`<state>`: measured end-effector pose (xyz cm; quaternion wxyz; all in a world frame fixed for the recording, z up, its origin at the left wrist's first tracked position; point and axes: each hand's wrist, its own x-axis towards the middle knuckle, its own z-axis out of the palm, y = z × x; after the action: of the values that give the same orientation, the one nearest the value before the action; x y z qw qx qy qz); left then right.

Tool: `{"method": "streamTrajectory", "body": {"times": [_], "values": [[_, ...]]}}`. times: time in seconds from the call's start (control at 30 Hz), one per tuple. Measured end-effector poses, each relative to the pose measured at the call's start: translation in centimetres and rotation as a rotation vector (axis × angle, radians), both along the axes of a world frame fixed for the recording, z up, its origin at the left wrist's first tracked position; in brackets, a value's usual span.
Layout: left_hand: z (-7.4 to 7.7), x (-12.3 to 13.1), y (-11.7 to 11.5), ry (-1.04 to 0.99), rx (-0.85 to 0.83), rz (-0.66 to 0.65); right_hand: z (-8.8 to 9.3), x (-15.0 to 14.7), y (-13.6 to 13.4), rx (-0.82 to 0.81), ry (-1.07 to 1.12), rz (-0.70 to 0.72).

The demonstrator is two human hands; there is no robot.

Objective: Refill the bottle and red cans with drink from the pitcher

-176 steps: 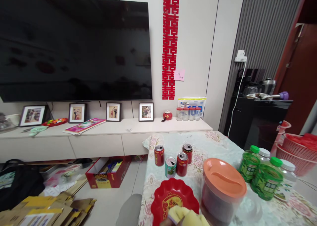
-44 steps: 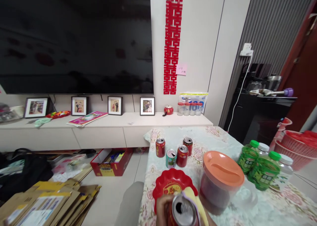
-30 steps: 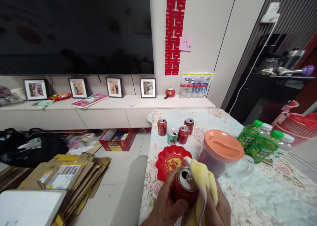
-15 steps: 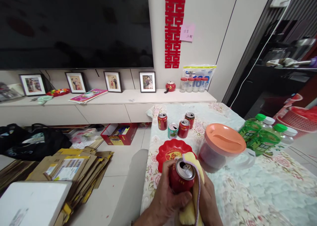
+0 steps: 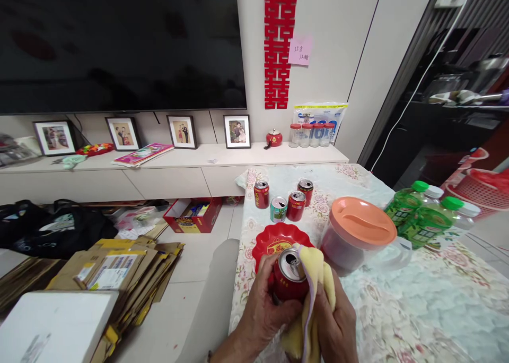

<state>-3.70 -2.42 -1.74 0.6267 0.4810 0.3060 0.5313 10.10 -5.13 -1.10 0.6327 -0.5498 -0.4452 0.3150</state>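
Note:
My left hand [image 5: 265,310] is wrapped round a red drink can [image 5: 289,286], its opened top tilted towards me. A yellow cloth [image 5: 316,275] with a purple edge is gripped in my right hand [image 5: 336,315] and presses against the can's right side and rim. Just beyond my hands lies a red scalloped plate [image 5: 262,242], partly covered by them. Behind it stand several opened cans: a red can [image 5: 261,196], a green can [image 5: 278,210], another red can [image 5: 296,206] and a darker red can [image 5: 306,189].
A clear pitcher with an orange lid [image 5: 362,219] stands right of my hands. Green-labelled bottles [image 5: 421,219] are grouped farther right on the flowered tablecloth [image 5: 397,304]. Flattened cardboard [image 5: 107,273] and a red box [image 5: 193,222] lie on the floor at left.
The cloth has shifted over the can's right rim, and my right hand has moved slightly down and to the right. The can is turned and tilted a little differently in my left hand.

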Motion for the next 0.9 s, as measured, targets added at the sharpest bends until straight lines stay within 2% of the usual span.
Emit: {"method": "streamTrajectory", "body": {"times": [0.1,0.27,0.4,0.47,0.67,0.9], "values": [[0.2,0.0,-0.3,0.023,0.007,-0.06,-0.7,1.2,0.1,-0.035,0.023,-0.021],[-0.5,-0.3,-0.6,0.108,0.076,-0.084,-1.1,2.4,1.2,-0.135,0.141,0.179],[-0.9,-0.5,-0.6,0.026,0.03,-0.088,-1.1,2.1,1.8,-0.145,0.109,0.222],[-0.8,-0.6,-0.6,0.002,0.028,-0.082,-1.3,1.9,1.8,-0.148,0.062,0.204],[-0.6,-1.1,-0.6,0.179,0.03,-0.065,-1.8,1.2,0.9,-0.176,-0.048,0.053],[0.8,0.4,-1.2,-0.064,-0.049,-0.126,-1.3,0.2,-0.5,0.008,-0.162,-0.041]]}}
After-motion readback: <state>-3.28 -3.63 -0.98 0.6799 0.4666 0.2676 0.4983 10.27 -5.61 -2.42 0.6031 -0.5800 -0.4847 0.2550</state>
